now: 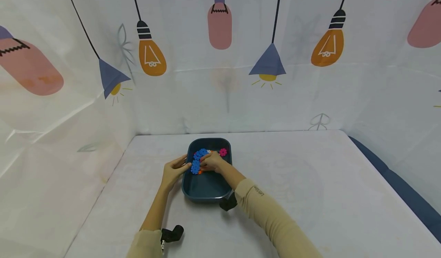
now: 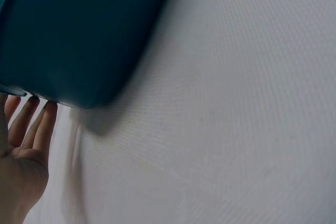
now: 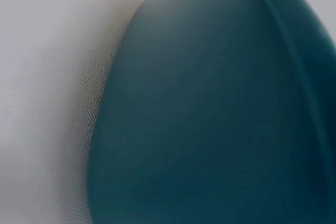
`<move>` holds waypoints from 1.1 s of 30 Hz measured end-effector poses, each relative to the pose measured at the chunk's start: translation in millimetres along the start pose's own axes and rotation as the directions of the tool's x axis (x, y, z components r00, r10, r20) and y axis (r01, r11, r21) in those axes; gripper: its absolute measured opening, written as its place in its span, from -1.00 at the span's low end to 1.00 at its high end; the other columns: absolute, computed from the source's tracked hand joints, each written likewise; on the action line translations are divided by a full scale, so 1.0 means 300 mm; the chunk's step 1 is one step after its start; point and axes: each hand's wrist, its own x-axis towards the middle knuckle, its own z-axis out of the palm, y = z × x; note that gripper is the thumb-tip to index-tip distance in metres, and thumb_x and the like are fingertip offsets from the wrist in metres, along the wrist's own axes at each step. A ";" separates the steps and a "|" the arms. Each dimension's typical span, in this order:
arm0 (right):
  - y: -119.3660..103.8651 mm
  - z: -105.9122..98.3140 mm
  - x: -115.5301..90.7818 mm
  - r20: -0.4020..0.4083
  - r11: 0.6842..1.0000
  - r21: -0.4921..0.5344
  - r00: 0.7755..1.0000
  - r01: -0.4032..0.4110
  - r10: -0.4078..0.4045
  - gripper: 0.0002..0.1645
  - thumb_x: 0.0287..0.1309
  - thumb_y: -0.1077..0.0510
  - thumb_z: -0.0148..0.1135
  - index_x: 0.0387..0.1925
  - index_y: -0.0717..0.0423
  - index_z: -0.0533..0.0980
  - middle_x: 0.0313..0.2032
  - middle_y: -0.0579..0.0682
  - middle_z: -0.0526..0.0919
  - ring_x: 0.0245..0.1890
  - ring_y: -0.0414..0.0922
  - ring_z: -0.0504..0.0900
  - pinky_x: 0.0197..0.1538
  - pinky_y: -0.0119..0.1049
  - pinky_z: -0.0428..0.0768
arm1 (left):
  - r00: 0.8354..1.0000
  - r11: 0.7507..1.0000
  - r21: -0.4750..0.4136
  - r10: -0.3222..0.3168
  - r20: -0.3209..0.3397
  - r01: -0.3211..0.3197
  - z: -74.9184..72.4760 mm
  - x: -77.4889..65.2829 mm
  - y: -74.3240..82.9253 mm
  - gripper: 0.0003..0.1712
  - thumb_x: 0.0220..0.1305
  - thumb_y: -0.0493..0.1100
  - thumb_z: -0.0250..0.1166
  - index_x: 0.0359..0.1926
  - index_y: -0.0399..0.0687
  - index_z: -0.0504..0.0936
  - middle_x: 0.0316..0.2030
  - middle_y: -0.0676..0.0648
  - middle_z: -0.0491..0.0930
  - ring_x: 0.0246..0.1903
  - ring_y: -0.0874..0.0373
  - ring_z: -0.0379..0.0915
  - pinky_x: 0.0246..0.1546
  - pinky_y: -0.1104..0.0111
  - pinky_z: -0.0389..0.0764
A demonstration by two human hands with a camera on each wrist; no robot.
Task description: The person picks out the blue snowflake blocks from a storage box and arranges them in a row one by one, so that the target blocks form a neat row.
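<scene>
A dark teal tray [image 1: 206, 189] stands on the white table. My left hand [image 1: 173, 172] holds its left rim, thumb at the edge and fingers along the outer side. In the left wrist view, the fingertips of the left hand [image 2: 29, 140] touch the tray's outer wall [image 2: 79, 40]. My right hand [image 1: 211, 162] reaches inside among blue snowflake discs [image 1: 195, 167], fingers bent; whether it pinches one is hidden. A pink snowflake disc [image 1: 223, 152] lies near the far right corner, and a bit of orange [image 1: 200, 172] shows beside the blue ones. The right wrist view shows only the tray's wall [image 3: 199, 108].
The white tabletop [image 1: 293, 181] stretches around the tray. Behind it and to the left hangs a white sheet [image 1: 193, 97] printed with lamps. Black wrist devices [image 1: 172, 233] sit on both forearms, the right one [image 1: 228, 202] close to the tray's near right corner.
</scene>
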 end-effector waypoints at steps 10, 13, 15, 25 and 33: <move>0.026 0.014 -0.007 -0.038 0.988 -0.134 0.995 0.082 -0.087 -0.80 -0.08 0.50 0.28 -0.31 0.46 0.56 -0.61 0.09 0.58 -0.69 -0.17 0.57 -0.50 -0.33 0.65 | 0.999 1.000 0.002 0.026 -0.022 -0.026 -0.002 0.025 -0.058 -0.43 0.13 -0.21 0.38 0.18 -0.25 0.49 0.13 -0.25 0.48 0.15 -0.09 0.39 -0.01 0.39 0.54; 0.026 0.015 -0.022 -0.039 0.983 -0.174 0.997 0.052 -0.060 -0.87 -0.07 0.46 0.31 -0.38 0.40 0.57 -0.60 0.10 0.62 -0.70 -0.18 0.57 -0.50 -0.35 0.64 | 0.999 1.000 0.005 0.026 -0.022 -0.026 -0.002 0.025 -0.059 -0.43 0.13 -0.21 0.37 0.18 -0.24 0.50 0.13 -0.24 0.48 0.15 -0.08 0.39 0.01 0.37 0.53; 0.026 0.014 -0.030 -0.024 0.978 -0.206 0.999 0.032 -0.038 -0.91 -0.05 0.43 0.32 -0.40 0.37 0.59 -0.56 0.10 0.65 -0.69 -0.18 0.58 -0.48 -0.37 0.64 | 1.000 1.000 0.006 0.020 -0.021 -0.020 -0.003 0.023 -0.057 -0.44 0.13 -0.21 0.37 0.18 -0.24 0.50 0.13 -0.23 0.49 0.16 -0.07 0.39 0.01 0.37 0.52; 0.034 0.024 -0.032 0.133 0.991 -0.136 0.991 0.005 0.013 -0.85 0.03 0.43 0.28 -0.30 0.43 0.62 -0.46 0.13 0.65 -0.55 -0.13 0.64 -0.33 -0.31 0.67 | 1.000 1.000 -0.011 -0.020 0.005 0.020 0.003 -0.020 0.029 -0.43 0.15 -0.28 0.34 0.19 -0.33 0.45 0.15 -0.30 0.43 0.18 -0.14 0.34 0.00 0.39 0.53; 0.041 0.067 -0.037 0.239 0.996 -0.088 0.971 0.004 0.017 -0.75 0.11 0.42 0.22 -0.14 0.47 0.57 -0.41 0.14 0.66 -0.45 -0.09 0.67 -0.23 -0.25 0.67 | 0.999 0.999 0.035 -0.036 0.002 0.036 0.006 -0.031 0.054 -0.45 0.18 -0.26 0.32 0.20 -0.29 0.45 0.15 -0.28 0.44 0.18 -0.11 0.35 0.12 0.20 0.45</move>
